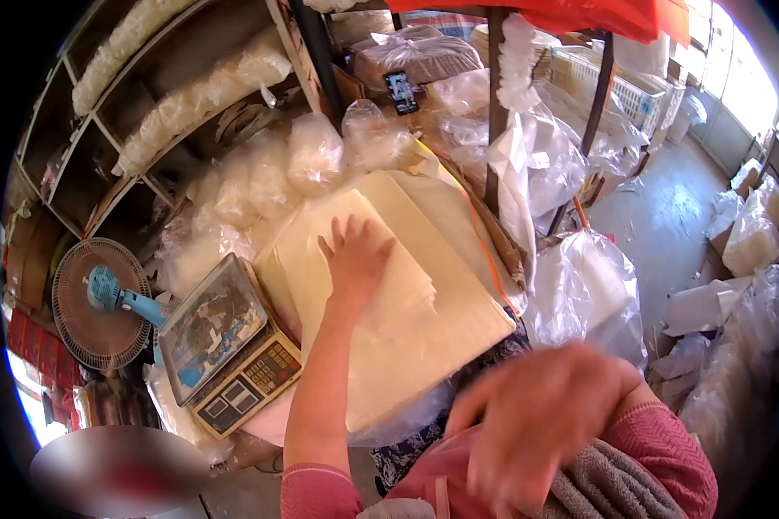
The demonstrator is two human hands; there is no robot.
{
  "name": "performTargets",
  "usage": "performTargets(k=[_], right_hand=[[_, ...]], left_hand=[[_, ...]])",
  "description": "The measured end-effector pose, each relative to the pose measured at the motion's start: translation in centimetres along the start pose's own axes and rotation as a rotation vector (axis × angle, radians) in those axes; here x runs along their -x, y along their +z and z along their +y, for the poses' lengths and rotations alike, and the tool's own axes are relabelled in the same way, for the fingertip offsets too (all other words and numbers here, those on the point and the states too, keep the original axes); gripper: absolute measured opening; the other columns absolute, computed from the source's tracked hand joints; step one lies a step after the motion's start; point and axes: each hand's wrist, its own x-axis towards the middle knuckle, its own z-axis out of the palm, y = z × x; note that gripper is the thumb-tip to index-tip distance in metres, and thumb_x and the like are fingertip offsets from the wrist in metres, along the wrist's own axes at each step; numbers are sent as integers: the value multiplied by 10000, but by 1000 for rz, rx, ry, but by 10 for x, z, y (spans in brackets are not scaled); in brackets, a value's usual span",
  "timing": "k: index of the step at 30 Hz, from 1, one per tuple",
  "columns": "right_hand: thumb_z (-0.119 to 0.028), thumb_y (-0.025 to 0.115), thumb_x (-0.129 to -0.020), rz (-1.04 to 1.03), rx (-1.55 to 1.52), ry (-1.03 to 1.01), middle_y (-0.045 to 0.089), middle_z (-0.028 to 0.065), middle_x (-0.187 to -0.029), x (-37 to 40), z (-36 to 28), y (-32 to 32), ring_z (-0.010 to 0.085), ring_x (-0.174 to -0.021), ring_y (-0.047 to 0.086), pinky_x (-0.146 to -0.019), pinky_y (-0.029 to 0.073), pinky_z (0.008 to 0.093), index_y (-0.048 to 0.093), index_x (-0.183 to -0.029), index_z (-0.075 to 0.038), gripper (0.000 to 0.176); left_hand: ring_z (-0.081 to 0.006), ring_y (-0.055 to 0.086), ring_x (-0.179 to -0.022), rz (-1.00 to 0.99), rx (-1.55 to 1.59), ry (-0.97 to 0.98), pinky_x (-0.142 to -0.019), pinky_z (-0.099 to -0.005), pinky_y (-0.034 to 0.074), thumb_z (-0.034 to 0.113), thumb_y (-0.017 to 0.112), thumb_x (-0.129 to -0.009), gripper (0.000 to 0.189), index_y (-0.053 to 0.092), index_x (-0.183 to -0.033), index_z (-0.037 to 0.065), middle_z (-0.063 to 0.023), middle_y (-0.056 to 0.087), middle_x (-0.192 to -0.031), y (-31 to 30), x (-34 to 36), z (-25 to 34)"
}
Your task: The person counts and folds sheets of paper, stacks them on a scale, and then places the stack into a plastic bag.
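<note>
The left hand (355, 259) lay palm down with its fingers spread open, pressing on the upper pale sheets (402, 298) and gripping none of them. These sheets sat toward the far left part of a wider pale stack (450, 333), their near right edges stepped unevenly. Bare surface ran from them to the stack's near and right corners, giving room to move. An orange strip (483, 251) ran beside the stack's right edge. The right hand (541, 415), blurred, was raised near the body beyond the near edge, fingers partly curled; whether it held anything could not be told. A scale (273, 376) stood close by the left edge, its key markings too small to read. Filled clear bags (316, 156) crowded the far left edge; another bag (584, 294) stood beyond the right corner.
</note>
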Motion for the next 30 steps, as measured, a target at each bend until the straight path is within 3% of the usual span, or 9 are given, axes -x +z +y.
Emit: performTargets(k=[3, 6, 7, 9, 14, 16, 20, 26, 30], right_hand=[[-91, 572, -875, 582, 853, 325, 660, 61, -785, 40, 18, -28, 205, -703, 661, -610, 492, 289, 631, -920, -33, 94], [-62, 572, -844, 955, 1112, 516, 643, 104, -994, 96, 67, -83, 161, -667, 629, -687, 485, 266, 592, -1098, 2, 263], [-85, 582, -844, 951, 1226, 645, 643, 105, -1012, 105, 73, -95, 163, -686, 636, -686, 487, 267, 577, -1142, -10, 307], [-131, 602, -844, 914, 1460, 891, 643, 105, -1048, 116, 82, -118, 167, -725, 652, -686, 492, 269, 547, -1231, -36, 402], [-219, 615, -859, 897, 1283, 941, 668, 105, -983, 143, 104, -156, 158, -637, 642, -642, 501, 282, 622, -1152, -66, 330], [-219, 626, -862, 965, 1197, 943, 671, 93, -749, 138, 103, -156, 136, -541, 610, -602, 494, 276, 684, -987, -47, 221], [-188, 702, -809, 993, 1112, 850, 611, 35, -610, 137, 98, -148, 86, -537, 573, -511, 439, 251, 682, -847, -43, 151], [-131, 744, -766, 817, 1273, 641, 586, 8, -621, 150, 106, -151, 60, -547, 531, -493, 418, 211, 636, -726, -47, 142], [-137, 756, -736, 865, 1176, 773, 620, 30, -621, 118, 84, -118, 78, -544, 534, -528, 419, 233, 654, -732, -43, 138]], left_hand=[[-330, 244, -1371, 334, 517, 88, -1102, -517, 167, 417, 621, -850, 680, 384, -1386, 71, -201, 348, -1429, -62, 20, 16], [-284, 289, -1361, 599, 867, 280, -1107, -385, 225, 375, 691, -797, 807, 319, -1401, -11, -166, 333, -1455, -176, 61, 42], [-347, 243, -1375, 696, 1102, 342, -1115, -467, 203, 446, 714, -760, 998, 159, -1449, -17, -201, 265, -1483, -208, 74, 61], [-350, 254, -1367, 849, 1166, 603, -1111, -469, 210, 442, 696, -771, 970, 170, -1443, -18, -200, 275, -1474, -247, 97, 73], [-356, 280, -1346, 1004, 1018, 941, -1101, -472, 230, 432, 653, -800, 899, 196, -1430, -19, -197, 299, -1454, -276, 132, 81], [-359, 290, -1338, 1055, 975, 953, -1097, -474, 238, 428, 636, -812, 872, 207, -1425, -20, -196, 309, -1446, -278, 139, 79], [-364, 311, -1322, 1151, 901, 908, -1088, -477, 253, 420, 601, -835, 818, 228, -1414, -21, -194, 329, -1429, -276, 149, 70], [-372, 342, -1297, 1262, 838, 855, -1076, -481, 276, 408, 549, -869, 741, 259, -1398, -23, -191, 358, -1404, -268, 168, 54], [-377, 363, -1281, 1441, 710, 630, -1068, -484, 292, 400, 514, -892, 692, 280, -1387, -24, -189, 378, -1388, -244, 187, 49]])
